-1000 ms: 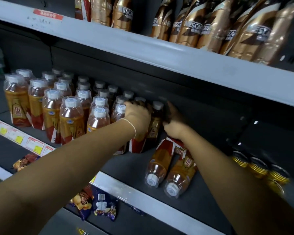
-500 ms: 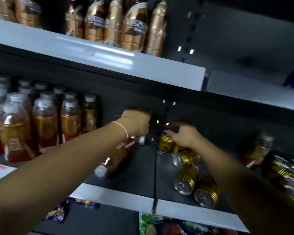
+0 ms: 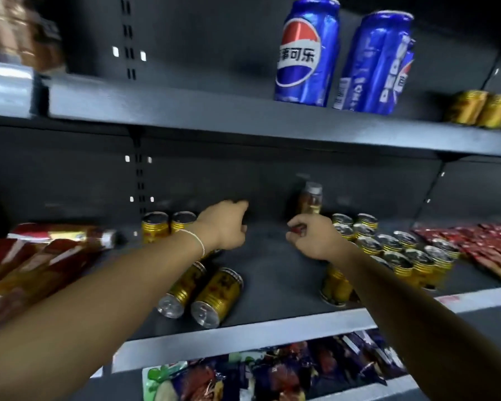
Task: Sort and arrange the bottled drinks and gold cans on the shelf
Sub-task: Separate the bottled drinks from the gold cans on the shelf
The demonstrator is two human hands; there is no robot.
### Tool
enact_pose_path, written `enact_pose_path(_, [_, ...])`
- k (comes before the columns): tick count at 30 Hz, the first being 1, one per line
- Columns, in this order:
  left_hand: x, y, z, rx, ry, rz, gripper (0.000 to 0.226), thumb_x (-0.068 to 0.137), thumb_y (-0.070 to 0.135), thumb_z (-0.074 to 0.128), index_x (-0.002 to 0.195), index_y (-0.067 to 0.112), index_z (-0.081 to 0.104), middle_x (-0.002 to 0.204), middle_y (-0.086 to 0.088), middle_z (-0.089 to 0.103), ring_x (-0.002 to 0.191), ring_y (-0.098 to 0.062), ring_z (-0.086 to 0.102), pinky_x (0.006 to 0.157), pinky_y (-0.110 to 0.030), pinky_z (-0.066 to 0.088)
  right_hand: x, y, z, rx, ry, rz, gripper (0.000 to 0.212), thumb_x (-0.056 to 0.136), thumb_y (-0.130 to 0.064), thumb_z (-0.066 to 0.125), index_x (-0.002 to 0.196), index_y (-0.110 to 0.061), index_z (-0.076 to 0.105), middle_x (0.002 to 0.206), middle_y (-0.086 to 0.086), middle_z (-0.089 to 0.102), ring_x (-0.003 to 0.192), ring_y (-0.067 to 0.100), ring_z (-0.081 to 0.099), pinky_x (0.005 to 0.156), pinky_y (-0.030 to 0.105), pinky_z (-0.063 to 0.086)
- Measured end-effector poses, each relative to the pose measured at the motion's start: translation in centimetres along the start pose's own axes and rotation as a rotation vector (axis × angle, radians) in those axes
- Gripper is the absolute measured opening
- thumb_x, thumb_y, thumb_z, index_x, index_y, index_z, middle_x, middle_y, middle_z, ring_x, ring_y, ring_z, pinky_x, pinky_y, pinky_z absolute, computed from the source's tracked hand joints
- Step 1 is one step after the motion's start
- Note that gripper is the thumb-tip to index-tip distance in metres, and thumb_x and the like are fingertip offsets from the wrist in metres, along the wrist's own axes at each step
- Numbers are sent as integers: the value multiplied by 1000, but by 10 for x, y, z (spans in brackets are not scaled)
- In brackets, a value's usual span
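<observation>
Seen from the head view, the shelf (image 3: 272, 279) carries two gold cans (image 3: 217, 296) lying on their sides near its front lip, upright cans (image 3: 388, 247) at the right, and one bottle (image 3: 310, 198) standing at the back. The right hand (image 3: 313, 241) curls its fingers round something red, apparently that bottle's lower label. The left hand (image 3: 226, 227) is half-curled, and I cannot tell whether it holds anything. The cans are probably rigid, slick and prone to rolling, so grip mid-body. The bottle looks like light, yielding plastic.
</observation>
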State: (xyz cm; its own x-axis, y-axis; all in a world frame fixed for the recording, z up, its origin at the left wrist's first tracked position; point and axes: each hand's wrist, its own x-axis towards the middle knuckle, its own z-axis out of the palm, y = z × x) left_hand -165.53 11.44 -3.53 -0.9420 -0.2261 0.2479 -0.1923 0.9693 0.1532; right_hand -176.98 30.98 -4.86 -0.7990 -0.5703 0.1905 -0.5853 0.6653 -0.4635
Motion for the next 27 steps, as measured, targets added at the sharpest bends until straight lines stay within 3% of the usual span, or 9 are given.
enact_pose_path(5, [25, 27, 23, -32, -7, 18, 59, 91, 32, 55, 144, 17, 34, 132, -14, 48, 120, -36, 52, 92, -36, 44, 19, 30, -9, -52, 75, 44, 45, 88, -25, 66, 132, -18, 58, 127, 7, 62, 113, 26, 60, 100, 33, 49])
enact_pose_path(10, [38, 31, 27, -48, -29, 10, 67, 91, 30, 56, 150, 17, 27, 143, -15, 42, 130, -36, 45, 106, -43, 42, 56, 41, -11, -261, 117, 25, 46, 86, -26, 60, 131, -15, 50, 130, 19, 51, 114, 40, 51, 95, 43, 48])
enact_pose_path(13, [39, 28, 26, -29, -22, 6, 69, 92, 30, 56, 151, 20, 22, 149, -13, 36, 134, -36, 40, 108, -43, 39, 82, 45, -6, -295, 118, 6, 74, 86, -29, 61, 150, -30, 23, 156, 19, 18, 131, 48, 35, 102, 49, 42])
enact_pose_path(16, [39, 22, 24, -7, -8, -8, 72, 92, 31, 56, 152, 23, 18, 154, -10, 30, 137, -34, 36, 106, -40, 37, 110, 51, -1, -324, 63, 45, 89, 85, -31, 62, 155, -34, 6, 163, 14, -3, 142, 48, 17, 110, 53, 34])
enact_pose_path(19, [37, 14, 22, 10, -21, -15, 72, 91, 31, 56, 152, 21, 19, 153, -11, 30, 137, -34, 36, 109, -43, 38, 130, 57, 0, -289, 19, 117, 94, 83, -29, 64, 156, -31, 5, 164, 14, -3, 143, 46, 19, 112, 50, 35])
enact_pose_path(22, [32, 5, 22, 19, -25, -28, 73, 90, 32, 57, 152, 20, 20, 151, -11, 33, 137, -33, 36, 108, -47, 39, 136, 59, 3, -422, 26, 24, 80, 86, -30, 60, 155, -19, 21, 159, 14, 17, 140, 41, 24, 113, 46, 34])
enact_pose_path(24, [27, 0, 24, 15, -15, -31, 72, 89, 32, 58, 150, 21, 22, 148, -11, 36, 134, -33, 39, 106, -47, 41, 135, 58, 6, -367, 124, 1, 64, 89, -28, 58, 148, -16, 34, 151, 10, 31, 134, 41, 26, 106, 45, 41])
enact_pose_path(27, [18, -7, 26, 12, -18, -42, 71, 89, 33, 60, 149, 21, 23, 146, -12, 39, 131, -35, 42, 106, -47, 41, 125, 51, 9, -265, 200, 7, 58, 91, -29, 57, 144, -18, 34, 142, 14, 40, 127, 43, 32, 94, 41, 46])
